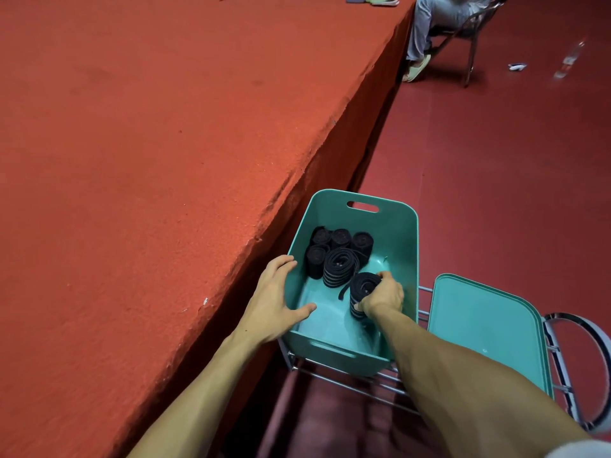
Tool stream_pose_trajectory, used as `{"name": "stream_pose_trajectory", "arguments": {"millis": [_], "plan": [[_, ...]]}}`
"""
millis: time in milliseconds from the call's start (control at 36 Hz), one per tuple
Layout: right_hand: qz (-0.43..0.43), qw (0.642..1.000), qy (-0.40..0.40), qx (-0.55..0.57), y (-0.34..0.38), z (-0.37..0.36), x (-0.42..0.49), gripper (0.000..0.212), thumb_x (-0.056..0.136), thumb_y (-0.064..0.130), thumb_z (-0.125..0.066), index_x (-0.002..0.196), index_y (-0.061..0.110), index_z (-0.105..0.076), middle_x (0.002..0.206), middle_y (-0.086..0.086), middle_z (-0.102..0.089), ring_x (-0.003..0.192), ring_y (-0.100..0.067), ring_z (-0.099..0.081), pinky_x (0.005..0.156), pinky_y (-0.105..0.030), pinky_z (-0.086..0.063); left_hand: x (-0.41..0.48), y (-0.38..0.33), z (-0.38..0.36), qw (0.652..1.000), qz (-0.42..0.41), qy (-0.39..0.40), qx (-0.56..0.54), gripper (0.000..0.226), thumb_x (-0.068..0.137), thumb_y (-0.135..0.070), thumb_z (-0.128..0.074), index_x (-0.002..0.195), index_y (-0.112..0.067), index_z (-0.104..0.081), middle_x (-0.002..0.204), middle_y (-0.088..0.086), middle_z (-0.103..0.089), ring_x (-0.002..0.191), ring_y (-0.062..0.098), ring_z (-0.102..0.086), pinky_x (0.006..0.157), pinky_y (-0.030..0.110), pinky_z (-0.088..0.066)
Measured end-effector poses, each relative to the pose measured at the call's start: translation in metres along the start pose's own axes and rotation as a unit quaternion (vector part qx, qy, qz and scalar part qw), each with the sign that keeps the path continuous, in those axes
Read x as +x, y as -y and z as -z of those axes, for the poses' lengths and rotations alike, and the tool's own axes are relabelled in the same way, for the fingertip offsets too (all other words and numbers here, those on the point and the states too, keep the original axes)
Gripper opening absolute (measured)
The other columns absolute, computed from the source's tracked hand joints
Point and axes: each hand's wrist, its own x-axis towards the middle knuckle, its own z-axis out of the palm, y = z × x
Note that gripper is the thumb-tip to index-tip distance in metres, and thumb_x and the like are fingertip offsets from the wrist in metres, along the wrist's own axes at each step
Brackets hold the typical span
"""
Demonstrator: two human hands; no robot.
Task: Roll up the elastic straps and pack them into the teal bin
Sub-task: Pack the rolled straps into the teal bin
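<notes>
— Where is the strap right now?

— A rolled black strap (362, 287) sits in the right hand (383, 297), low inside the teal bin (396, 233). The fingers curl round the coil and the thumb pinches it from below. One loose end sticks out to the left of the hand.

— And the other rolls?

— A cluster of finished rolls (337, 256) lies just beyond that hand, towards the bin's far end, packed side by side.

— What is the other hand doing?

— The left hand (277, 292) holds the bin's left rim, thumb inside against the wall, fingers bent over the edge.

— What's around them?

— The bin stands on a wire rack (357, 385). Its teal lid (486, 325) lies to the right of the right hand. A table under a red cloth (148, 143) runs along left of the left hand. Far beyond both hands, someone sits on a chair (439, 21).
</notes>
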Motion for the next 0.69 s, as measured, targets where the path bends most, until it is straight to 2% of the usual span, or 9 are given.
{"name": "stream_pose_trajectory", "arguments": {"millis": [83, 250, 361, 528, 694], "plan": [[0.006, 1.000, -0.005, 0.010, 0.001, 0.000, 0.000, 0.082, 0.070, 0.003, -0.086, 0.140, 0.014, -0.045, 0.137, -0.016, -0.045, 0.125, -0.034, -0.047, 0.103, -0.038, -0.039, 0.000, 0.000, 0.000, 1.000, 0.001, 0.001, -0.009, 0.089, 0.073, -0.047, -0.075, 0.146, -0.011, -0.039, 0.151, -0.006, -0.028, 0.141, 0.006, -0.027, 0.114, 0.017, -0.018], [0.012, 0.999, -0.028, 0.044, 0.000, -0.008, 0.000, 0.084, 0.068, 0.002, -0.088, 0.140, 0.016, -0.046, 0.136, -0.015, -0.045, 0.124, -0.036, -0.048, 0.104, -0.041, -0.041, 0.001, 0.001, -0.002, 1.000, 0.004, 0.004, -0.019, 0.094, 0.067, -0.056, -0.067, 0.145, -0.011, -0.041, 0.150, -0.007, -0.029, 0.139, 0.004, -0.028, 0.110, 0.006, -0.014], [0.010, 0.997, -0.045, 0.069, -0.003, -0.014, 0.003, 0.081, 0.068, 0.001, -0.088, 0.138, 0.014, -0.048, 0.138, -0.014, -0.045, 0.126, -0.035, -0.047, 0.106, -0.039, -0.038, 0.000, 0.001, -0.002, 1.000, 0.006, 0.004, -0.026, 0.091, 0.068, -0.050, -0.071, 0.145, -0.012, -0.040, 0.149, -0.009, -0.028, 0.137, 0.000, -0.027, 0.107, 0.000, -0.011], [-0.003, 0.992, -0.065, 0.112, -0.006, -0.023, 0.009, 0.079, 0.067, 0.000, -0.088, 0.134, 0.014, -0.049, 0.138, -0.013, -0.046, 0.128, -0.035, -0.045, 0.110, -0.040, -0.034, -0.001, 0.000, -0.001, 0.999, 0.011, 0.006, -0.035, 0.090, 0.068, -0.047, -0.072, 0.145, -0.012, -0.040, 0.147, -0.011, -0.027, 0.138, 0.001, -0.028, 0.109, 0.001, -0.012], [-0.007, 0.985, -0.092, 0.146, -0.010, -0.032, 0.014, 0.082, 0.066, 0.001, -0.089, 0.136, 0.013, -0.048, 0.141, -0.013, -0.046, 0.131, -0.035, -0.043, 0.112, -0.041, -0.033, -0.002, -0.002, 0.000, 0.999, 0.005, 0.005, -0.045, 0.089, 0.070, -0.042, -0.075, 0.145, -0.011, -0.040, 0.143, -0.017, -0.025, 0.134, -0.006, -0.026, 0.107, -0.001, -0.012]]}}
